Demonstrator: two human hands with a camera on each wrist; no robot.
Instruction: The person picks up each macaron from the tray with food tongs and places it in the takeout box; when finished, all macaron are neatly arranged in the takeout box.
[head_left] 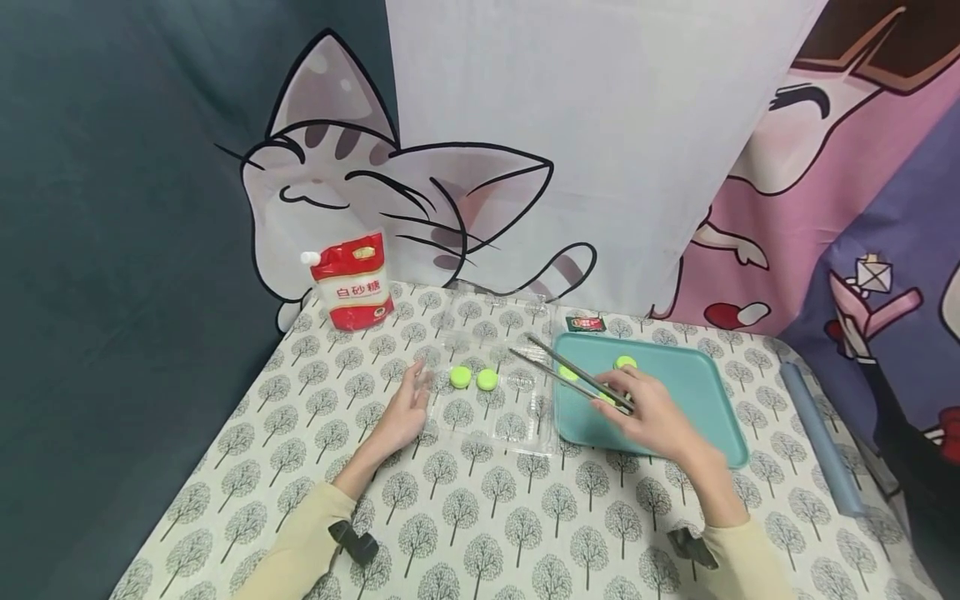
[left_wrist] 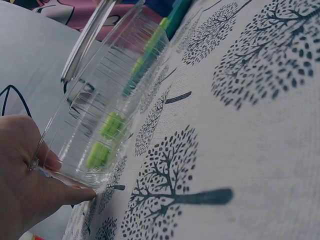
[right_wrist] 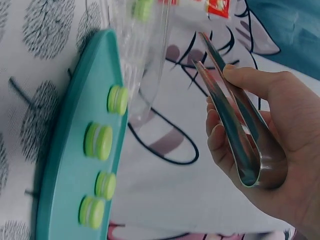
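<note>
My left hand (head_left: 401,412) pinches the left wall of a clear plastic box (head_left: 495,444), with the thumb outside in the left wrist view. Two light green macarons (left_wrist: 113,125) sit side by side in the box, near its left side. My right hand (head_left: 651,417) grips metal tongs (right_wrist: 240,132) above a teal tray (head_left: 693,392). The tongs' arms stand apart with nothing between their tips, which point left over the box's right part. On the tray are several green macarons (right_wrist: 98,141); in the head view the right hand and tongs partly cover them.
A red and white sugar bag (head_left: 352,287) stands at the back left. Behind the tray lies a small dark green and red packet (head_left: 585,323). A blue-grey strip (head_left: 821,442) runs along the table's right side. A printed curtain (head_left: 600,125) hangs behind.
</note>
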